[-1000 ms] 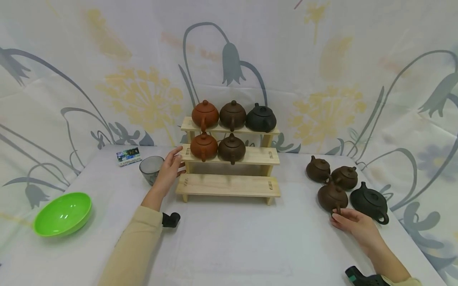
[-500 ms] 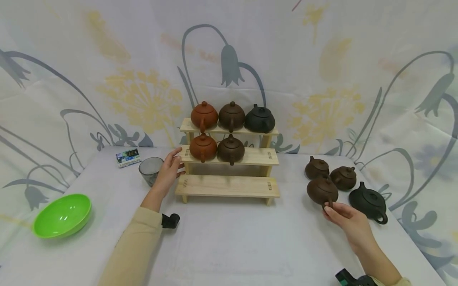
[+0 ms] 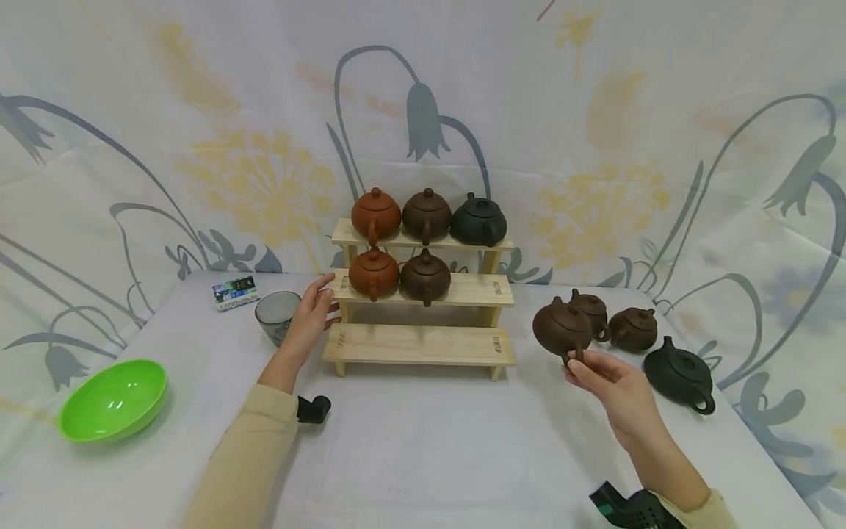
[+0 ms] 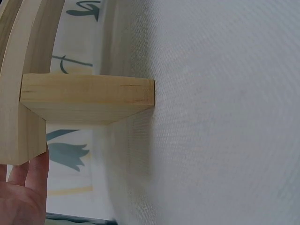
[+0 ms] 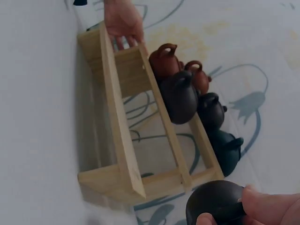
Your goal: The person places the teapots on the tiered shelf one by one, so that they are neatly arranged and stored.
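Note:
My right hand (image 3: pixel 617 389) pinches a dark brown teapot (image 3: pixel 562 327) by its handle, raised above the table right of the wooden tiered stand (image 3: pixel 419 344). In the right wrist view, this teapot (image 5: pixel 213 201) shows at the bottom, with thumb and finger at its handle. My left hand (image 3: pixel 307 316) holds the left end of the stand's middle shelf; in the left wrist view its fingers (image 4: pixel 37 173) reach behind the shelf end. Two teapots, an orange-brown one (image 3: pixel 374 273) and a brown one (image 3: pixel 426 277), sit on that middle shelf. The top shelf bears orange-brown (image 3: pixel 376 215), brown (image 3: pixel 426 215) and black (image 3: pixel 479 220) teapots.
On the table at right stand two small brown teapots (image 3: pixel 633 329) and a black flat teapot (image 3: pixel 678 373). A grey glass (image 3: pixel 276 314) stands beside my left hand. Farther left are a small patterned box (image 3: pixel 236 293) and a green bowl (image 3: pixel 114 400). A patterned cloth hangs behind.
My right hand has lifted the brown teapot from the group at right and carried it left and upward. My left hand has stayed at the stand.

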### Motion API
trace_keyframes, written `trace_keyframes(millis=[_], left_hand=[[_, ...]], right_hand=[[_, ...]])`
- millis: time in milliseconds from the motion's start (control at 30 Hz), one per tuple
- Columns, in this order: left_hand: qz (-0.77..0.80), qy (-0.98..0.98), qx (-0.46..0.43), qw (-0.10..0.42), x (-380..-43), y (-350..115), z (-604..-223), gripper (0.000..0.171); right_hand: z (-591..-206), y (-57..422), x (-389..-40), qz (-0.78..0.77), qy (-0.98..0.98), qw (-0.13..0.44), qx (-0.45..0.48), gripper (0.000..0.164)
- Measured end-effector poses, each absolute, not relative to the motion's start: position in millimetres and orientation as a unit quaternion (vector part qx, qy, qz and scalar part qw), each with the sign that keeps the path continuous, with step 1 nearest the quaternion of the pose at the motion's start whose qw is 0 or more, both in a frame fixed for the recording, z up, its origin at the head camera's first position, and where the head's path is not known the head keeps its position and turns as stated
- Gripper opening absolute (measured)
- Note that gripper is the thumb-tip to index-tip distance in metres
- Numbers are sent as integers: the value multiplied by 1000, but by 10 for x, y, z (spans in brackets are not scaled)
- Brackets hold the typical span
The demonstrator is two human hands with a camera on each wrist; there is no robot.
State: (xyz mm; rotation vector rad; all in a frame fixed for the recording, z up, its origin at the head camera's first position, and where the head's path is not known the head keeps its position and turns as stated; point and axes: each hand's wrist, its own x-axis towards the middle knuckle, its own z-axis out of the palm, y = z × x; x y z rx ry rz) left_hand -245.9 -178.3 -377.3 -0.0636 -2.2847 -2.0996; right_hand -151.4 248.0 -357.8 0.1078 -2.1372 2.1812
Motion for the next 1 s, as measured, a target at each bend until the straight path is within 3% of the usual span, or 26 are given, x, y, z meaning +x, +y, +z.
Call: trace_keyframes(millis=[433, 767, 1000], left_hand=[[-675, -737, -13, 19, -2460, -1776, -3770, 47], [-672, -740, -8, 19, -2477, -1775, -3771, 47], [-674, -738, -14, 22, -2477, -1776, -3775, 47]], right_hand=[[-3393, 2100, -1660, 710, -699, 48, 75, 14], [-3306, 1807, -1828, 685, -727, 25, 50, 29], [-3311, 1661, -1961, 682, -729, 14, 57, 30]])
